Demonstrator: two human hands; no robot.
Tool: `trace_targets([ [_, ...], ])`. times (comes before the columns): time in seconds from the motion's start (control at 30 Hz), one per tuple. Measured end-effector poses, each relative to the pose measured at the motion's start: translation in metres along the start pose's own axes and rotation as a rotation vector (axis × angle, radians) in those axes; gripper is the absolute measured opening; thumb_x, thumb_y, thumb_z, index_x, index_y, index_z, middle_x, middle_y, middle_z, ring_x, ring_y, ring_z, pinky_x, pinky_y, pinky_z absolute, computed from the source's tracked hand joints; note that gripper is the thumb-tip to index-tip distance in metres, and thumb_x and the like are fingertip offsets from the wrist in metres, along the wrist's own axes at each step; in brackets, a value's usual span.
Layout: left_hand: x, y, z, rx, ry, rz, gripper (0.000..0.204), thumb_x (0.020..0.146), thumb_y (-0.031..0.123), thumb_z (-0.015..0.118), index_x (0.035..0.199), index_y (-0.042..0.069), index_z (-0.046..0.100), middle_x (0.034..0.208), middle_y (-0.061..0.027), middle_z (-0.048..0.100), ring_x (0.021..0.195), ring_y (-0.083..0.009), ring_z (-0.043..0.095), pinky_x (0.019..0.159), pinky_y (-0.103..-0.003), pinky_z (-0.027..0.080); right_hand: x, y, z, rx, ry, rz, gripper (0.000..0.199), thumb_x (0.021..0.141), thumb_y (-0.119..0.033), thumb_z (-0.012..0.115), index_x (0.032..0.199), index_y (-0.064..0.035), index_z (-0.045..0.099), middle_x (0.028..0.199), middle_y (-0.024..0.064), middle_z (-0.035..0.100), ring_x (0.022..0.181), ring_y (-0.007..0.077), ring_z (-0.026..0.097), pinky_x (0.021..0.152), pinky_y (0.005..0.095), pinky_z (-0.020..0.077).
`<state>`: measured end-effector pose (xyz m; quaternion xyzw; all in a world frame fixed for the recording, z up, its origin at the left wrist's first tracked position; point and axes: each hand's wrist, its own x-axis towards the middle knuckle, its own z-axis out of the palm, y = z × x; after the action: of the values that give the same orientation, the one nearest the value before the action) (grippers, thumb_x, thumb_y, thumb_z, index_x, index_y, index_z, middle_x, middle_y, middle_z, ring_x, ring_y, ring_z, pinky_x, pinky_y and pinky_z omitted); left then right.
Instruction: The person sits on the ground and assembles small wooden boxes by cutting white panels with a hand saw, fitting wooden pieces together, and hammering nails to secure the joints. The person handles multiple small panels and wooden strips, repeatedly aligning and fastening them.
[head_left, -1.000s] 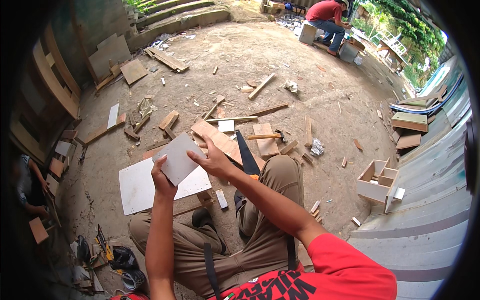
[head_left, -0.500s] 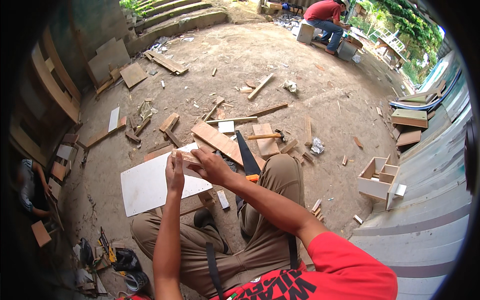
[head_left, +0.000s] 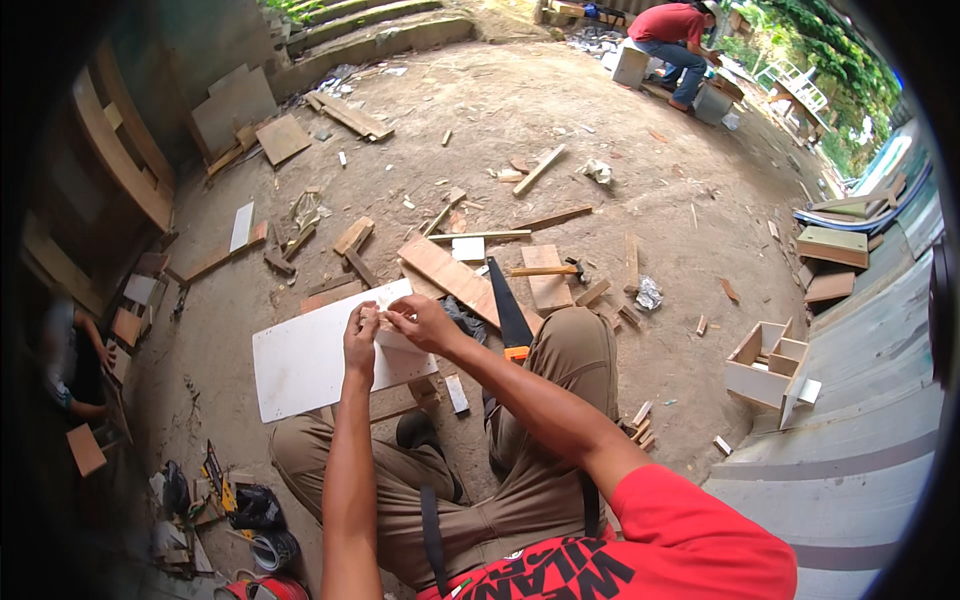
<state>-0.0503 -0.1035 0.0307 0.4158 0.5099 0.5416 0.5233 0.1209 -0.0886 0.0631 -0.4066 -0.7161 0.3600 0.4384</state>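
Over the white board (head_left: 300, 365) in front of my knees, my two hands meet with bent fingers. My left hand (head_left: 361, 338) is closed at the left end of a small white-faced wooden piece (head_left: 398, 341). From the right, my right hand (head_left: 424, 324) grips the same piece, its fingertips close to the left hand's. The fingers cover much of the piece. Just right of them a handsaw (head_left: 510, 308) with a dark blade and orange handle leans by my right knee. Beyond it, a hammer (head_left: 550, 270) with a wooden handle lies across a short plank (head_left: 548, 292).
A reddish plank (head_left: 460, 280) and several offcuts lie on the dirt ahead. An open compartmented box (head_left: 765, 365) stands by the metal sheeting at right. Tools and a tape roll (head_left: 272, 550) are at lower left. One person sits far right; another is at the left edge.
My hands have drawn closer together, fingertips now meeting at the wooden piece, which has turned from its wood edge to show more of its white face. The whole view has shifted slightly.
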Motion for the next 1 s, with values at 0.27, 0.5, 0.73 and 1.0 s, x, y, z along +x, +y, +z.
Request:
trace_targets([
  [0.27, -0.008, 0.009, 0.005, -0.033, -0.009, 0.019, 0.022, 0.099, 0.014, 0.058, 0.121, 0.010, 0.059, 0.108, -0.0033, 0.062, 0.101, -0.0098, 0.056, 0.090, -0.024, 0.045, 0.005, -0.001, -0.010, 0.127, -0.062, 0.153, 0.017, 0.090, -0.016, 0.071, 0.094, 0.0011, 0.070, 0.081, 0.0074, 0.071, 0.073, 0.0117, 0.066, 0.065, 0.0255, 0.0533],
  [0.5, -0.010, 0.012, 0.008, -0.109, 0.013, 0.015, 0.015, 0.099, 0.016, 0.060, 0.112, 0.009, 0.062, 0.093, 0.0009, 0.059, 0.088, -0.0100, 0.054, 0.083, -0.025, 0.044, 0.014, 0.011, -0.011, 0.174, 0.046, 0.132, 0.035, 0.094, -0.030, 0.069, 0.098, 0.0039, 0.071, 0.087, 0.0127, 0.074, 0.078, 0.0164, 0.071, 0.073, 0.0297, 0.0560],
  [0.73, -0.005, 0.006, 0.012, -0.045, -0.009, 0.098, 0.017, 0.100, 0.015, 0.057, 0.116, 0.009, 0.061, 0.094, 0.0011, 0.060, 0.087, -0.0089, 0.054, 0.082, -0.024, 0.046, 0.009, 0.006, -0.003, 0.396, -0.100, 0.337, 0.026, 0.090, -0.018, 0.075, 0.101, 0.0046, 0.068, 0.095, 0.0125, 0.073, 0.088, 0.0131, 0.069, 0.075, 0.0242, 0.0552],
  [1.0, -0.003, -0.003, 0.012, 0.091, 0.051, 0.170, 0.021, 0.100, 0.021, 0.058, 0.116, 0.009, 0.061, 0.095, 0.0000, 0.059, 0.088, -0.0093, 0.052, 0.080, -0.025, 0.044, 0.004, 0.019, -0.013, 0.083, 0.029, 0.200, 0.040, 0.084, -0.035, 0.077, 0.093, 0.0032, 0.072, 0.084, 0.0130, 0.074, 0.075, 0.0172, 0.070, 0.066, 0.0311, 0.0547],
])
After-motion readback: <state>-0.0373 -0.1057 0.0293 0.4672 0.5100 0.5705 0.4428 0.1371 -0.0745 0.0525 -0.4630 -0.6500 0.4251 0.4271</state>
